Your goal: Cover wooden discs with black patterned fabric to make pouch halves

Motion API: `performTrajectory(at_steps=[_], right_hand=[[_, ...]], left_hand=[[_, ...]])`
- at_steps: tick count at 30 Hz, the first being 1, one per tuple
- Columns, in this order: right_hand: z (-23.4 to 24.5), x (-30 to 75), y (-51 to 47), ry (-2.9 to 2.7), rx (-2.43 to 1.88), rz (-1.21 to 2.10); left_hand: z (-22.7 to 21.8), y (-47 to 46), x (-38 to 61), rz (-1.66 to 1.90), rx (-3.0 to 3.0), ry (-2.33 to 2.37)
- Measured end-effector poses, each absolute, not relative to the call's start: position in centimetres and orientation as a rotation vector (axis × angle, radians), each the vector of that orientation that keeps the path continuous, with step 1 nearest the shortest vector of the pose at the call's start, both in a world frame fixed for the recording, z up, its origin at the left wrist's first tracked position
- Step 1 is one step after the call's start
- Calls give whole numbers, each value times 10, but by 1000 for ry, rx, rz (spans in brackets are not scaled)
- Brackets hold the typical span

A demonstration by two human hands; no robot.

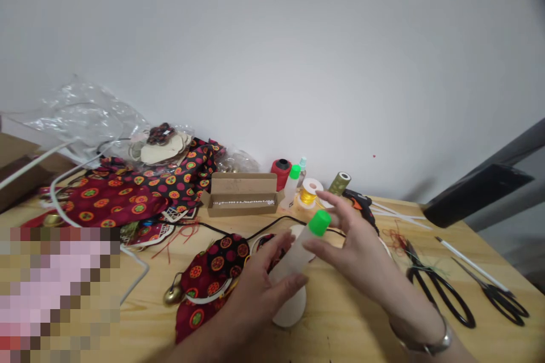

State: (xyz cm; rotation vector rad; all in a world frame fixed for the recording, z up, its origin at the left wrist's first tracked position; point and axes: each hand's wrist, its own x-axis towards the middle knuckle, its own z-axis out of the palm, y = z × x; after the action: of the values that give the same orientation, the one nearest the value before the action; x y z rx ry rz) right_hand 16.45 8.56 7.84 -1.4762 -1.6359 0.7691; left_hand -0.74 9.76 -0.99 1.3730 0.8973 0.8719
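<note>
My left hand [259, 289] is wrapped round the body of a white glue bottle [293, 258] with a green cap [319, 222], tilted up to the right. At the cap end hovers my right hand [357, 249], fingers spread and loosely curved, thumb close to the bottle just below the cap. A watch shows on that wrist. Under the bottle lies a white oval piece [292, 309]. Beside my left hand sits a dark red patterned fabric piece [208, 278] with a small brass bell [170, 295].
Wooden table [349, 329] against a white wall. Patterned red fabric [123, 195] and plastic bags at back left, a small cardboard box [242, 193], thread spools, a second green-capped bottle [292, 181], a glue gun [360, 204], two black scissors [443, 295] at right.
</note>
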Motion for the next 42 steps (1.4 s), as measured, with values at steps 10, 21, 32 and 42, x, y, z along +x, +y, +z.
performTrajectory(at_steps=[10, 21, 32, 42], right_hand=[[65, 173, 79, -1744, -1483, 548], [58, 166, 77, -1692, -1418, 478], [56, 165, 79, -1687, -1425, 598], [47, 149, 72, -1878, -1527, 207]], left_hand=[[-3, 95, -7, 795, 1422, 813], [2, 94, -9, 720, 1640, 960], [-12, 87, -9, 810, 1870, 1047], [-6, 89, -3, 528, 2222, 1221]])
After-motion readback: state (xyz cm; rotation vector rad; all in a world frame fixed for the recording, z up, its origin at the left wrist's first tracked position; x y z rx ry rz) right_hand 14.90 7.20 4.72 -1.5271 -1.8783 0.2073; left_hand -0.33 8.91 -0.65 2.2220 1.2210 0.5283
